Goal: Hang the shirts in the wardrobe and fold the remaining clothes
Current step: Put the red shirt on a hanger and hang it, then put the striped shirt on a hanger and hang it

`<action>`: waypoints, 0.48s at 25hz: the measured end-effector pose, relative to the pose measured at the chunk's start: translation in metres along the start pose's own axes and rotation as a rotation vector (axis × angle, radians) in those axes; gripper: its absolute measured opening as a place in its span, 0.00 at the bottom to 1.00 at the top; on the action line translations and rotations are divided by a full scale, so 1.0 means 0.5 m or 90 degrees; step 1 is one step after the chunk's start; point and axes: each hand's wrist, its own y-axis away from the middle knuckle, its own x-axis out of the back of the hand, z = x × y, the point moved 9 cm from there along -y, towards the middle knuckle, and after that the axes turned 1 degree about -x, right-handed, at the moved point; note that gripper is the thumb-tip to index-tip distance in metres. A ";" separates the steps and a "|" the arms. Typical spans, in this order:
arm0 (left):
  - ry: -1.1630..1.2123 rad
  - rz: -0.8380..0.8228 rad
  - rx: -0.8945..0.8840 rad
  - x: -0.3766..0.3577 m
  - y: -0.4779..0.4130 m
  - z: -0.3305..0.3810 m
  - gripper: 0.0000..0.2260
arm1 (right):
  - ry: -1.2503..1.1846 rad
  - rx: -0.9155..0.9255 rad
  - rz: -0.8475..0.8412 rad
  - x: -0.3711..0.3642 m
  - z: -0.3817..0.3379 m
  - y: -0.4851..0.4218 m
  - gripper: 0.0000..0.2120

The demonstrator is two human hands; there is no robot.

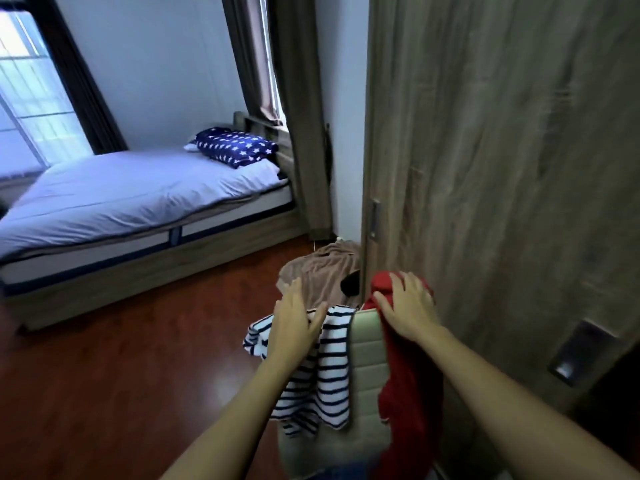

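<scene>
The left hand (298, 318), fingers spread, lies flat on the striped shirt (320, 372) draped over the chair back (367, 344). The right hand (408, 306), also spread, presses the red garment (408, 386) beside it. A brown garment (322, 268) lies beyond, the wardrobe door (502, 168) just right.

Chair back (367, 344): foreground, just left of the wardrobe (502, 168).
Over it: 2 garments, striped top (325, 375) left, other garment (408, 386) right.
Bed (131, 202): far left, pillow (235, 148) on it.
</scene>
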 end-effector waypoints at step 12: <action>-0.289 0.014 -0.126 -0.143 -0.006 -0.074 0.21 | -0.018 -0.114 -0.044 -0.157 0.042 -0.006 0.30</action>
